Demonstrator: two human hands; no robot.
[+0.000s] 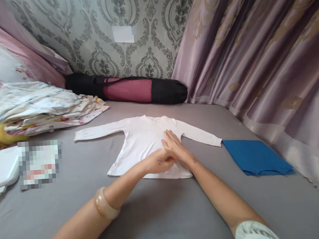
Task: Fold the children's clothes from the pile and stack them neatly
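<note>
A white long-sleeved shirt (139,140) lies spread out on the grey sheet, its neck pointing away from me and both sleeves stretched sideways. Over the right half of its body, my right hand (174,145) rests with fingers extended and flat on the cloth. My left hand (160,161), with a bangle (105,204) on that forearm, is curled closed just above the shirt's lower part, against my right hand. Its fingertips are hidden, so whatever it may grip cannot be made out. A folded blue cloth (256,157) touches the end of the right sleeve.
Folded patterned fabrics (39,105) are piled at the left. Below them are a white device (5,166) with a cable and a blurred packet (40,164). A black and red rolled bag (127,89) lies along the wall. Purple curtains (239,49) hang at the right.
</note>
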